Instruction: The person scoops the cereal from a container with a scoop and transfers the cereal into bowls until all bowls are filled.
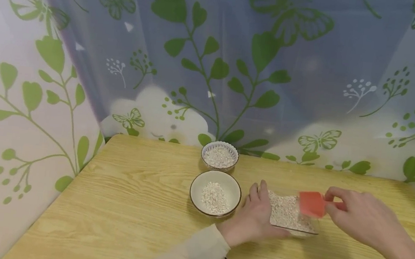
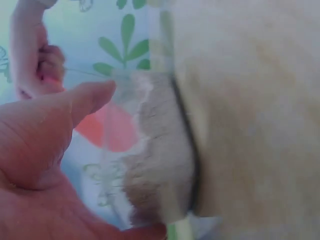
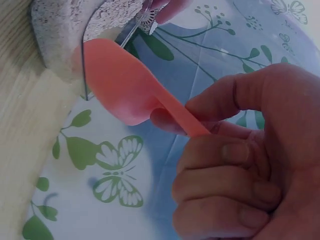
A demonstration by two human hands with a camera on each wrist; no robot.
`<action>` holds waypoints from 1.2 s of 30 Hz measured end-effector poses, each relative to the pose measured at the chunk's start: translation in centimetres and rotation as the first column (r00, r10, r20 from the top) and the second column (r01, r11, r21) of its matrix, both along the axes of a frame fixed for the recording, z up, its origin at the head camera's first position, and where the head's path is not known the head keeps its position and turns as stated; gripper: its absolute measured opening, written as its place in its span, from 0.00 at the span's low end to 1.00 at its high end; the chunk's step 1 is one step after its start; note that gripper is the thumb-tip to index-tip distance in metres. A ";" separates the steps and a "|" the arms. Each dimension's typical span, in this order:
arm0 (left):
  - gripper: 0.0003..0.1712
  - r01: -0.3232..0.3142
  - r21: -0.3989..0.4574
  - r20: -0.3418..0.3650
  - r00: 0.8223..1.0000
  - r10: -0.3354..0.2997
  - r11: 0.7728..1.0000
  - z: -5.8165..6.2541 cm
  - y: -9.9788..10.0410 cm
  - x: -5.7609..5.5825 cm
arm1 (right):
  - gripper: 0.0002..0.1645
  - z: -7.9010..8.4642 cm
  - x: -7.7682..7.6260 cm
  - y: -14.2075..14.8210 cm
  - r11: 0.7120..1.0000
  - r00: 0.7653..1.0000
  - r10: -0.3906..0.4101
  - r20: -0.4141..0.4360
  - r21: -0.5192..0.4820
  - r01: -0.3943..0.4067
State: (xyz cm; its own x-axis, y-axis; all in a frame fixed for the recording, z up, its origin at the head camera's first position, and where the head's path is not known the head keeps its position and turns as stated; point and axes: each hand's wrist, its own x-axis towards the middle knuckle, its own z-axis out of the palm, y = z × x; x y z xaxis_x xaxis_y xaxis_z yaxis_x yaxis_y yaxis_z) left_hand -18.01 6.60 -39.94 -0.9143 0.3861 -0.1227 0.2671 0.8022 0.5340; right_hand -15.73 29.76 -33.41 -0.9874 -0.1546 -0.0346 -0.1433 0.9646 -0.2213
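Observation:
A clear rectangular container (image 1: 297, 230) of oat-like flakes (image 1: 285, 209) is on the right part of the table. My left hand (image 1: 253, 218) holds its left side, fingers at the back and thumb along the near side. In my right hand (image 1: 363, 219), a red plastic scoop (image 1: 312, 203) is gripped by its handle. The scoop's head (image 3: 117, 80) lies at the container's right end, over or in the flakes; its exact depth is unclear. The left wrist view is blurred, with the thumb (image 2: 90, 100) beside the container (image 2: 165, 150).
Left of my left hand stands a cream bowl (image 1: 197, 183) with a dark rim, holding some flakes. Behind it is a smaller patterned bowl (image 1: 204, 162) with pale flakes. A leaf-printed curtain (image 1: 195, 103) hangs along the back of the wooden table (image 1: 127, 205).

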 end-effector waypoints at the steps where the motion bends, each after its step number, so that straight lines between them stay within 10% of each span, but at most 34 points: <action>1: 0.78 -0.011 0.016 0.009 1.000 0.011 1.000 -0.1 0.1 0.1 | 0.16 0.1 0.0 -0.1 1.000 1.000 -0.001 -0.002 0.004 0.001; 17: 0.82 -0.139 0.281 0.124 0.986 0.108 0.949 -2.4 0.3 -1.1 | 0.14 1.3 -0.3 -1.0 0.998 1.000 0.007 0.002 0.063 -0.007; 28: 0.84 -0.188 0.312 0.219 0.968 0.122 0.931 -2.4 0.6 -1.3 | 0.14 2.2 -1.0 -2.1 0.996 0.999 0.034 -0.024 0.089 -0.032; 36: 0.80 -0.179 0.308 0.223 0.968 0.112 0.934 -2.4 0.5 -1.5 | 0.13 1.4 -2.8 -0.3 0.999 0.992 0.046 0.119 0.021 -0.049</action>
